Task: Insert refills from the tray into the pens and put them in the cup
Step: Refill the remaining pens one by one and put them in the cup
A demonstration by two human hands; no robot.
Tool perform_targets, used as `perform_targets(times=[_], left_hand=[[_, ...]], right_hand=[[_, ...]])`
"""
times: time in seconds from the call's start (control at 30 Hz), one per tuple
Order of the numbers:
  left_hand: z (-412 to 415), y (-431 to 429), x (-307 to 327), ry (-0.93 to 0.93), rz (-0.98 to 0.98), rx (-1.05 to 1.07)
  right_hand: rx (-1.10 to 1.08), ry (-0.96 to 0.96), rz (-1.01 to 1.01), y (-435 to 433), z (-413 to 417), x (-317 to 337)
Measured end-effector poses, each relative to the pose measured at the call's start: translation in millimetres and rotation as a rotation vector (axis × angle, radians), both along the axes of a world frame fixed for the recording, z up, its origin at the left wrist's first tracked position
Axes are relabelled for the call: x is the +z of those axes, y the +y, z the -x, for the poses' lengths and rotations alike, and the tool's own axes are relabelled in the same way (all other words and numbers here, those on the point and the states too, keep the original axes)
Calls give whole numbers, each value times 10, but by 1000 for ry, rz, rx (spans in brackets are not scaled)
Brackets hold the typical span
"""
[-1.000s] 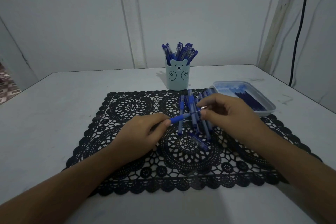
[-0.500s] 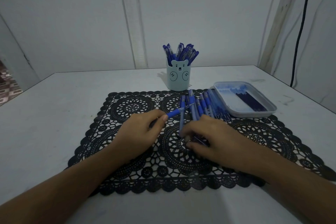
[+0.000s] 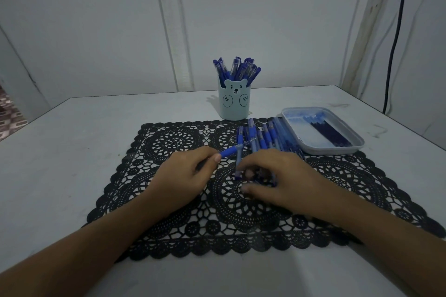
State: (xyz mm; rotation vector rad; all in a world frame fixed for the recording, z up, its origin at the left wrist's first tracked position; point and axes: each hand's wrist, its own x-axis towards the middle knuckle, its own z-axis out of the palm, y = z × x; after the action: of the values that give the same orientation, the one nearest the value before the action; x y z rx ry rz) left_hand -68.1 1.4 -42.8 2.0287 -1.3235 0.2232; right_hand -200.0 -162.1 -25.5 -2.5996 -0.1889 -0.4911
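Lowered onto the loose pens [image 3: 263, 137], right hand [image 3: 277, 176] curls, grip unclear; left hand [image 3: 185, 176] pinches 1 pen [image 3: 229, 151].

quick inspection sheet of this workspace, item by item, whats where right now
Surface: pale table with a black lace mat in the middle.
Job's things: bear cup behind the mat, holding standing pens; loose pens piled on the mat; tray by the mat's far right corner, with dark refills inside.
Clutter: nothing seen.
Grippers: left hand pinches a blue-grip pen; right hand is curled over the pile's near ends, grip unclear.
Cables: black cable runs down the right wall.
Surroundings: white panelled wall; patterned floor at far left.
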Motion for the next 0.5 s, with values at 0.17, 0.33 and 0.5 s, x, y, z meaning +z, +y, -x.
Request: perform_targets(times=[0.17, 0.33, 0.5], left_hand=[[5, 8, -1, 3, 5, -16], [30, 15, 7, -24, -35, -50], [29, 14, 3, -3, -36, -47]], right_hand=[[-288, -272, -424, -66, 1, 94], [-225, -53, -592, -72, -41, 90], [-237, -27, -660, -120, -25, 136]])
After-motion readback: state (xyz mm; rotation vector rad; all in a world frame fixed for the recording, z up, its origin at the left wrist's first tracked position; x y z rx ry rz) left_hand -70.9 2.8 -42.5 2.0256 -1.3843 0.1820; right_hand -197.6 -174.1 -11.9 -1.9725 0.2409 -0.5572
